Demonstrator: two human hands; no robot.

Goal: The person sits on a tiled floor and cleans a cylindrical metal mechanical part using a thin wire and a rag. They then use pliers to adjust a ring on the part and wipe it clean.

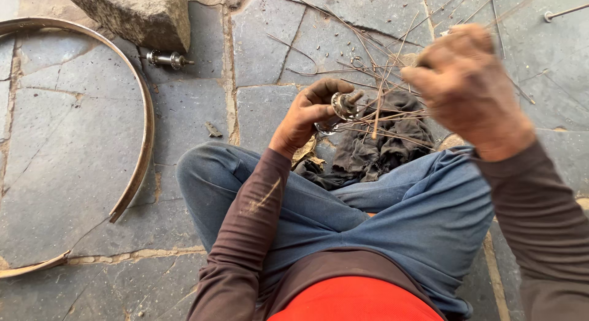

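Left hand (307, 115) curled round metal wheel hub (341, 106), grip pinching it by flange, mid-scene above dark rag (380, 146). Thin spokes (386, 115) fanning right from hub, more loose on stone floor (73, 143) beyond. Right hand (469, 88) raised near camera, blurred, fingers folded in; grip looks pressed together on spoke end, cannot tell for sure. Bent rim (146, 131) lying left. Second hub (164, 59) far left, beside stone block (138, 14). Blue trousers (392, 216) crossed below.

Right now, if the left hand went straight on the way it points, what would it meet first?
The left hand, gripping the wheel hub, points toward the bundle of thin spokes; it would probably meet those first, though depth is unclear.
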